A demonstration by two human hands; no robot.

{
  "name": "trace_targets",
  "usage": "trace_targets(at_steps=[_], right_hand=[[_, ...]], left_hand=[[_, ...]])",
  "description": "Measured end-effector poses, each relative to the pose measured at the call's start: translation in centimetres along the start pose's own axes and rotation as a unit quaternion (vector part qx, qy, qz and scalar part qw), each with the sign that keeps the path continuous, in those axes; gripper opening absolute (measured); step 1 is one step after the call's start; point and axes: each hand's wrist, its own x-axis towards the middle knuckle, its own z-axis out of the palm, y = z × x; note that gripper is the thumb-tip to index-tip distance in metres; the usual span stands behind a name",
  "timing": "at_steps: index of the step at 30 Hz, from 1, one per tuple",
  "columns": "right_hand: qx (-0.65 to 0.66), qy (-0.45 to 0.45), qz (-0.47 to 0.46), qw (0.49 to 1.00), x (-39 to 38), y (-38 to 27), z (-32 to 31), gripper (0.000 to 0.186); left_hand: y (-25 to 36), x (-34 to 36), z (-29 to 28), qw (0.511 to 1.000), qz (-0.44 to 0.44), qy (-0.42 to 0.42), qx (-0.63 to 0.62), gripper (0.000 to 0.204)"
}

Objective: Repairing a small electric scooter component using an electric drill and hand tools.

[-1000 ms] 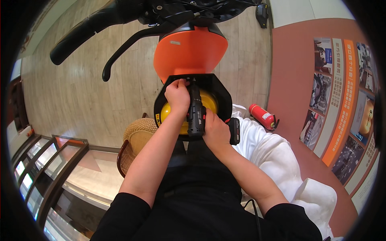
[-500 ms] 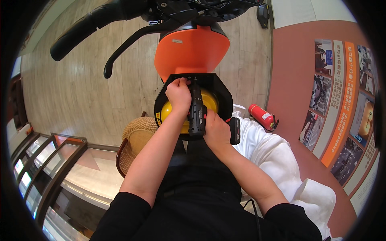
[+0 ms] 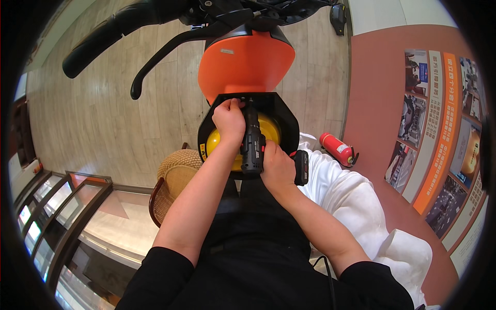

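Note:
My right hand [image 3: 278, 168] is wrapped round the handle of a black cordless drill [image 3: 252, 150], whose battery [image 3: 301, 168] sticks out to the right. The drill points away from me, its front end at the far inner wall of a black open box [image 3: 287, 126] below the scooter's orange front panel [image 3: 247, 64]. My left hand [image 3: 230, 118] is closed beside that front end, fingertips pinched at the box's upper part; what they hold is hidden. A yellow rounded object [image 3: 270, 129] lies inside the box, under the drill.
Black handlebar grip [image 3: 88, 54] and lever [image 3: 150, 67] hang above left. A wicker chair [image 3: 173, 188] stands at lower left, near glass cases [image 3: 62, 212]. At right are a white cloth [image 3: 343, 201], a red fire extinguisher [image 3: 336, 148], a panelled display board [image 3: 434, 134] and a small black object [image 3: 338, 19].

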Motion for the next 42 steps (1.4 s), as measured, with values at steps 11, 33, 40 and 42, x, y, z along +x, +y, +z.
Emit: trace_targets(at_steps=[11,33,40,42], right_hand=[[0.008,0.005,0.009,1.0,-0.1,-0.2,0.1,0.053],[0.077,0.028,0.031,0.996,-0.5,-0.2,0.0,0.06],[0.083,0.02,0.044,0.995,-0.2,-0.5,-0.5,0.058],[0.084,0.018,0.049,0.995,-0.3,-0.3,-0.3,0.057]], left_hand=[[0.5,-0.2,-0.1,1.0,-0.003,0.005,0.011,0.03],[0.7,0.1,0.0,0.999,-0.046,-0.002,0.007,0.03],[1.1,-2.7,-3.4,0.999,0.031,-0.035,-0.004,0.031],[1.9,-5.3,-6.0,0.996,-0.009,-0.091,0.021,0.036]])
